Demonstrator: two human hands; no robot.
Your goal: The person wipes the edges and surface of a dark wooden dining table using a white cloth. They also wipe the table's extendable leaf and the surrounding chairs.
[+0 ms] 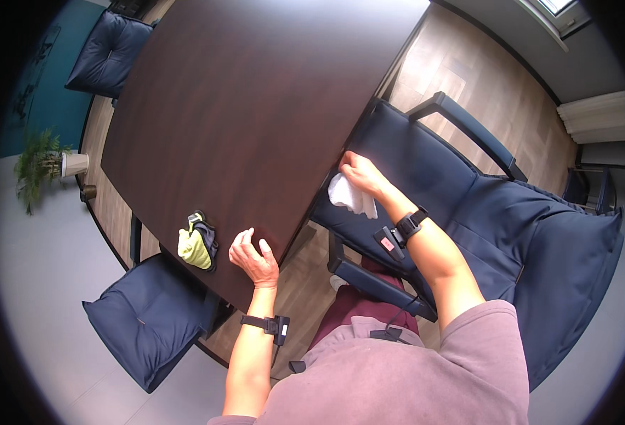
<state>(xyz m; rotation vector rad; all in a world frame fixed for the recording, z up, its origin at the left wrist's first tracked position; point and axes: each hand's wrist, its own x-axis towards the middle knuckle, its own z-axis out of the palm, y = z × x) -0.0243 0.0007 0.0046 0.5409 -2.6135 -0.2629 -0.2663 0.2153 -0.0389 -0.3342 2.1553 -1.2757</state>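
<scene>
My right hand grips a white cloth, which hangs over the seat of a dark blue armchair close by the table's long edge. Above the near corner of the dark brown wooden table, my left hand has loosely bent fingers and holds nothing. Whether it touches the tabletop I cannot tell. Just left of it lies a crumpled yellow-green and dark grey cloth item with a small grey part at its top. Straps with small devices are on both wrists.
The armchair's near armrest runs beside my legs. Another dark blue chair stands at the table's near end, and a third chair is at the far left side. A potted plant is by the wall. Wood-look floor shows at right.
</scene>
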